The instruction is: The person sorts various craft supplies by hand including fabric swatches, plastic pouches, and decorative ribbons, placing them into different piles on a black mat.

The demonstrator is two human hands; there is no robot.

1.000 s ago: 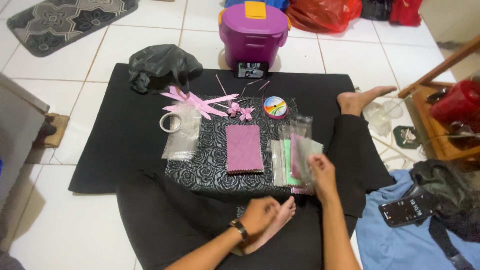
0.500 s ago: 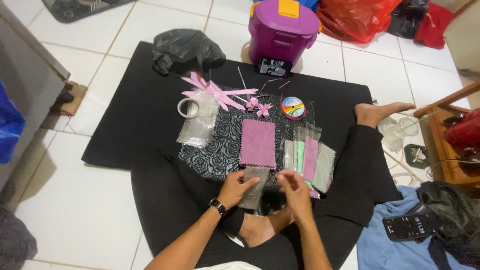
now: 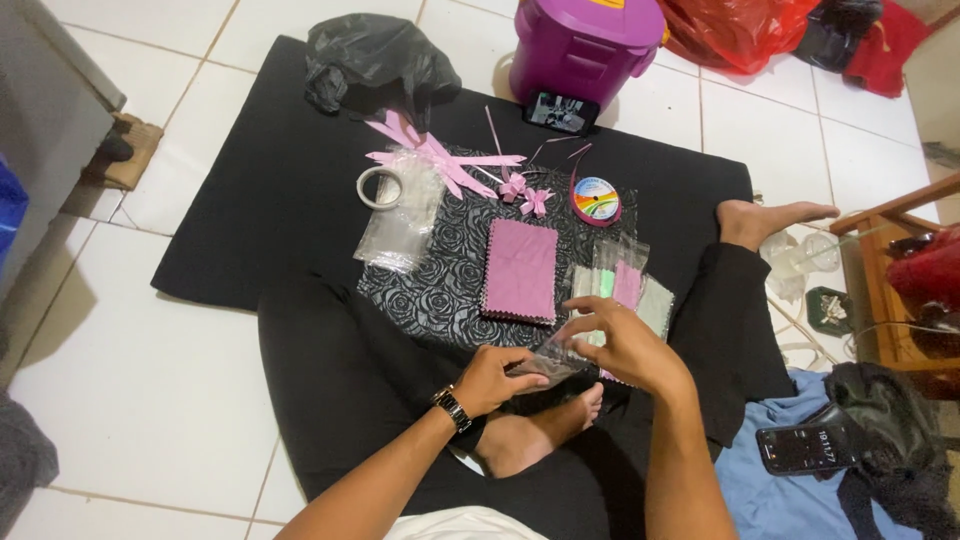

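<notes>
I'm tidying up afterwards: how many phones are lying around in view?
2. One phone leans against the purple container at the mat's far edge; another phone lies on blue cloth at the person's right. Others may be hidden under the bags.

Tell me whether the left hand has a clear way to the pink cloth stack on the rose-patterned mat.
Probably yes. The left hand is pinching a clear plastic sleeve together with the right hand, but the pink cloth stack lies just ahead, uncovered.
</notes>
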